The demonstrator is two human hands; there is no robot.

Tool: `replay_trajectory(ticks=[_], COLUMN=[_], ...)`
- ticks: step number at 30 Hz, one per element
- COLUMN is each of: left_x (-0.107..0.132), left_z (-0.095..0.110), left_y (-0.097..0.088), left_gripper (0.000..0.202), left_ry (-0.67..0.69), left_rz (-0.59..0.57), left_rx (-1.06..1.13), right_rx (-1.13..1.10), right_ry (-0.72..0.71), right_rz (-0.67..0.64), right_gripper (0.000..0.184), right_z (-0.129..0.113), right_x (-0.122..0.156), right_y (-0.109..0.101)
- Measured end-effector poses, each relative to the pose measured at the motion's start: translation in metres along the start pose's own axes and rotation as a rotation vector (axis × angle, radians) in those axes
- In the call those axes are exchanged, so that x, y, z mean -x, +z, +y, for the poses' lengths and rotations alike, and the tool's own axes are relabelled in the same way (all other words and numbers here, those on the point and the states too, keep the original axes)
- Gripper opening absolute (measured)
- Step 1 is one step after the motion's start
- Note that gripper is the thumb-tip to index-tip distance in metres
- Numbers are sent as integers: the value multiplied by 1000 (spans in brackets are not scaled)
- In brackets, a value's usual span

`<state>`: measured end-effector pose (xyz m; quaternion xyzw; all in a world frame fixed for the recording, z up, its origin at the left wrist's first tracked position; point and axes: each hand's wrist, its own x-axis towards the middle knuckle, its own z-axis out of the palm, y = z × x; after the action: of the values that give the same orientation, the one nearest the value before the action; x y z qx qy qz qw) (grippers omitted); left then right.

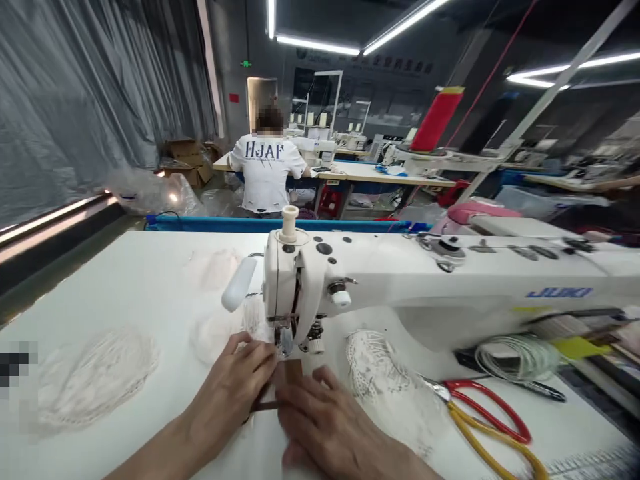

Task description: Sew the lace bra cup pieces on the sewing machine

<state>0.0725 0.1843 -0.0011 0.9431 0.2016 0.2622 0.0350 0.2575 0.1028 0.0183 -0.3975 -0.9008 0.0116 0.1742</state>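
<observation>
A white JUKI sewing machine point(400, 273) stands across the white table point(125, 280). Under its needle and presser foot point(284, 337) lies a small brown piece of fabric point(290, 371). My left hand point(235, 387) rests on the left side of that piece, fingers stretched flat against it. My right hand point(325, 427) lies just in front of the piece, fingers pressed down on its near edge. Both hands sit close together right before the needle.
White lace pieces lie at left point(95, 380) and right of the needle point(373, 363). Scissors with red and yellow handles point(487, 417) lie at right, beside a coil of white cord point(517, 357). A person in a white shirt point(267, 170) sits at a far table.
</observation>
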Motion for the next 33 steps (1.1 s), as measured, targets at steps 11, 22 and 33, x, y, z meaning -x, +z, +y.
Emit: replay_trajectory(ticks=[11, 22, 33], left_x=[6, 8, 7], left_z=[1, -2, -1], left_y=[7, 6, 7], left_gripper=[26, 21, 20], left_ry=[-29, -19, -33], left_rz=[74, 53, -2], left_rx=[-6, -75, -131], right_rx=[218, -671, -76], right_ry=[450, 657, 165], right_rz=[180, -94, -154], right_gripper=[31, 35, 19], right_z=[23, 43, 26], right_x=[62, 37, 31], right_y=[-19, -64, -51])
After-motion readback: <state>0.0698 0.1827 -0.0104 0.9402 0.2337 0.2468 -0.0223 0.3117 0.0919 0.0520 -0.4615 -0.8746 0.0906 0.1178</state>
